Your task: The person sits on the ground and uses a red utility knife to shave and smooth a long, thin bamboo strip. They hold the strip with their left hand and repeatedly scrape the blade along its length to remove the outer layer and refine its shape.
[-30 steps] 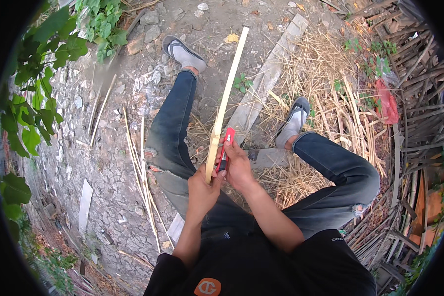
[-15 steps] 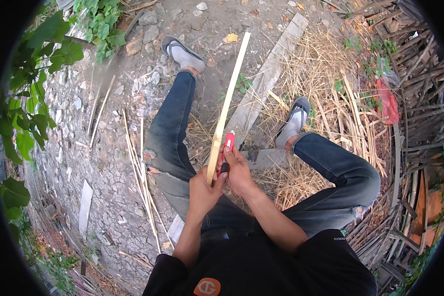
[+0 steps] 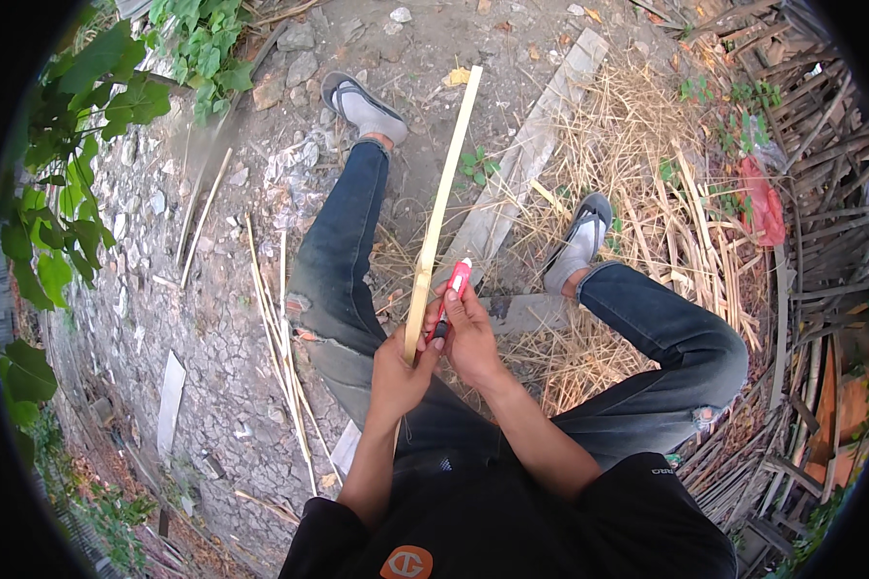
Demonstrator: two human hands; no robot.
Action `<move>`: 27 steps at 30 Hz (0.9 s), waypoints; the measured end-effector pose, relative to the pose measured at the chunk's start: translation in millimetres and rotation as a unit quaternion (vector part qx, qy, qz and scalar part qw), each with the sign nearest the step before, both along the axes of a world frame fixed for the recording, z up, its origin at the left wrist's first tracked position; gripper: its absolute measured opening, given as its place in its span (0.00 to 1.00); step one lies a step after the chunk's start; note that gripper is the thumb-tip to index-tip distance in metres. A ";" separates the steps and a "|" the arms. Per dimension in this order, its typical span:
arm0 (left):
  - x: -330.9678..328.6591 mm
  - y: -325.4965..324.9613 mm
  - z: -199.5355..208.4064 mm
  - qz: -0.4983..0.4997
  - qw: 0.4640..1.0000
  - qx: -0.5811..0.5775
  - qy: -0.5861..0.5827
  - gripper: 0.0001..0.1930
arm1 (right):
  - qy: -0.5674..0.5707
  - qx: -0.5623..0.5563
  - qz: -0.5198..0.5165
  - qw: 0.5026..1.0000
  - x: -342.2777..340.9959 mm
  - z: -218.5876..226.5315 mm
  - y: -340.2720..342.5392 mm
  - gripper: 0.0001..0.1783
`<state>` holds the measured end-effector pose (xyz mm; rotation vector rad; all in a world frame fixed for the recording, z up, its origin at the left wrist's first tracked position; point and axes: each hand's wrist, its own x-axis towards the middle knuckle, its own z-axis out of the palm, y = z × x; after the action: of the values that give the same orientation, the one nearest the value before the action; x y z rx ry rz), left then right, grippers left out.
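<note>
"One view to go through, from the head. Start with the left hand (image 3: 399, 372)."

"Clamped on the near end of a pale strip (image 3: 444, 207), low in the middle."

"And pointing where, with that strip?"

"Forward, slanting a little to the right, between the legs of torn dark jeans (image 3: 343, 241). Appears just beside a yellowish leaf (image 3: 457, 76) at the far end. Cannot tell whether touching the ground (image 3: 212, 328) there."

"Now the right hand (image 3: 471, 347)."

"Wrapped around a red tool (image 3: 460, 282), dark toward the lower end, just beside the strip. Cannot tell whether touching the strip as well, with some fingers hidden."

"Anything around the feet?"

"Grey socks (image 3: 367, 114) in dark sandals (image 3: 599, 205), set well apart. Between them, a long grey plank (image 3: 517, 159); past the right foot, scattered straw (image 3: 628, 125)."

"And farther out?"

"To the left, thin strips (image 3: 282, 357) and a short grey board (image 3: 171, 403), with green leaves (image 3: 137, 104) beyond. To the far right, crumpled red plastic (image 3: 763, 201) beside piled sticks (image 3: 835, 217)."
</note>
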<state>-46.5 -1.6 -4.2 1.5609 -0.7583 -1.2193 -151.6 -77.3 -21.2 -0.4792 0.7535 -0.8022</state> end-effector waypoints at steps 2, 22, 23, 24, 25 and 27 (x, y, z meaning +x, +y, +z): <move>0.4 0.5 1.1 0.001 1.000 -0.001 0.012 0.12 | -0.014 0.012 -0.010 1.000 1.3 -1.8 1.5 0.13; 5.5 -4.8 11.6 -0.003 0.998 0.032 0.045 0.08 | 0.101 -0.097 0.124 0.982 -28.7 18.8 -9.5 0.20; 6.3 -4.3 10.0 -0.002 0.999 0.029 0.046 0.08 | 0.100 -0.097 0.124 0.982 -28.9 18.3 -9.2 0.20; 6.7 -4.1 10.1 -0.002 0.998 0.026 0.048 0.08 | 0.099 -0.097 0.125 0.983 -29.0 17.9 -8.6 0.19; 5.9 -4.6 11.4 0.009 0.998 0.016 0.066 0.08 | 0.098 -0.094 0.122 0.983 -28.8 18.2 -8.2 0.19; 3.6 -6.9 15.6 0.030 0.994 -0.004 0.102 0.07 | 0.097 -0.089 0.116 0.985 -28.5 18.9 -7.5 0.19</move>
<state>-42.9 -8.5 11.3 1.4164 -0.5791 -1.3060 -180.1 -84.8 -2.3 -0.7991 0.7923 -0.6120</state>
